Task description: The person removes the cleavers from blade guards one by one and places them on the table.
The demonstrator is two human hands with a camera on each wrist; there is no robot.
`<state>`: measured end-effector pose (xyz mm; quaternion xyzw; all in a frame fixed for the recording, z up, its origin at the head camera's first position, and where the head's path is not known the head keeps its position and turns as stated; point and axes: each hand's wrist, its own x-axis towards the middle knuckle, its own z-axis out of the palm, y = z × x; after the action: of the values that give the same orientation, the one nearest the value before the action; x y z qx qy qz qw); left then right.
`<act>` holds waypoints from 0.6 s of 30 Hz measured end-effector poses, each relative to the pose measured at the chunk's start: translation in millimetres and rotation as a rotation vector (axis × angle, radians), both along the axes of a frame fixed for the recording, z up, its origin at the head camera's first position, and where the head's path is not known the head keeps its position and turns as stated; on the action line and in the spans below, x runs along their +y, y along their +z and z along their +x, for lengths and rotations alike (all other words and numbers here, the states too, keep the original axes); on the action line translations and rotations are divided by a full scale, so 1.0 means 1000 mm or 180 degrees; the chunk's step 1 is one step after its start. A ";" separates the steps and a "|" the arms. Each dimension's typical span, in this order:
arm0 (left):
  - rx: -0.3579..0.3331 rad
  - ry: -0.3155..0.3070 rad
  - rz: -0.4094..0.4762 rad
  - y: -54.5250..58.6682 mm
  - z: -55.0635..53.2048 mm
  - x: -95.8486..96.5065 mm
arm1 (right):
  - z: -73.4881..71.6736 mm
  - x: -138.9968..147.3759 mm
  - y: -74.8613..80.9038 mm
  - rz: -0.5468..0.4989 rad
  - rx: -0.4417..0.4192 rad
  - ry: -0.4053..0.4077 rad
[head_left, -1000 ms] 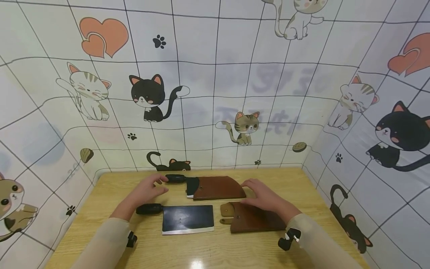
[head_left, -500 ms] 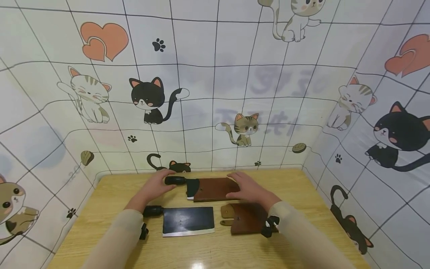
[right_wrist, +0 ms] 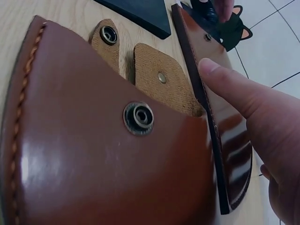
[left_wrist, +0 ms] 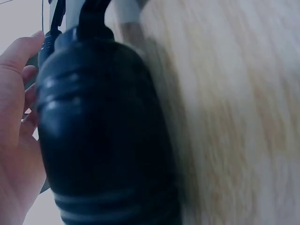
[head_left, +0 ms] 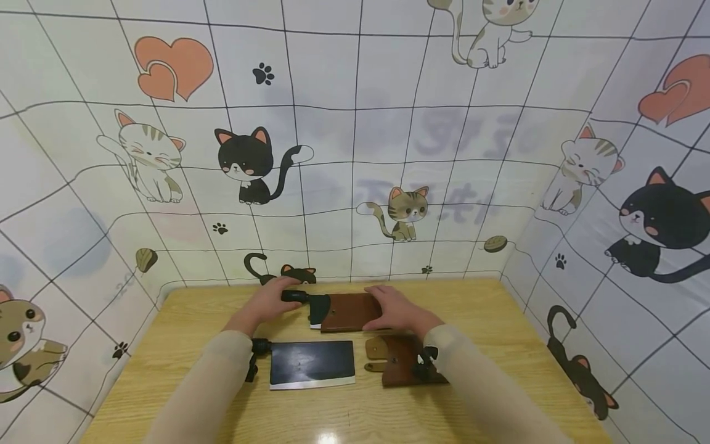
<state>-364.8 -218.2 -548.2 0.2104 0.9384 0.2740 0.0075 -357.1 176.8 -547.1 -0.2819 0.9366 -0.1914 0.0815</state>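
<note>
A sheathed kitchen knife lies at the back, its black handle [head_left: 294, 296] to the left and its blade inside a brown leather sheath [head_left: 348, 311]. My left hand [head_left: 265, 303] straddles that handle, fingers on the far side and thumb on the near side, not visibly closed. Across the sheath's right part spreads my right hand [head_left: 398, 309]; its straight thumb [right_wrist: 229, 86] lies at the near edge in the right wrist view. In front, a bare cleaver [head_left: 312, 364] lies flat, its black handle [left_wrist: 103, 126] large in the left wrist view and partly under my left wrist.
A second brown leather sheath [right_wrist: 93, 140], with snap studs and a tan flap [right_wrist: 161, 79], lies right of the cleaver under my right wrist. The wooden table [head_left: 333, 413] meets a cat-print wall covering [head_left: 333, 142] at the back and sides.
My left hand has moved right and back to the far knife's handle. My right hand has slid left over that knife's sheath. The knives and sheaths stay in place.
</note>
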 end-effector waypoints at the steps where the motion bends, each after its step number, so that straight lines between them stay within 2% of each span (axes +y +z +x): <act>1: -0.0004 -0.0019 -0.0007 0.000 -0.001 0.001 | -0.001 -0.001 0.000 -0.0011 -0.0016 0.0019; 7: -0.0092 -0.0055 0.0000 -0.003 -0.005 0.007 | -0.005 -0.008 -0.003 -0.0066 -0.0069 0.0125; 11: -0.0121 -0.0046 0.0048 -0.004 -0.005 0.009 | -0.007 -0.012 -0.004 -0.0011 -0.0006 0.0209; 18: -0.0028 -0.0084 0.0122 -0.012 -0.007 0.008 | -0.009 -0.019 -0.009 0.0068 0.0098 0.0265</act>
<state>-372.0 -210.5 -560.1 0.2216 0.9301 0.2927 0.0112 -365.9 157.4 -556.0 -0.3227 0.9272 -0.1734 0.0780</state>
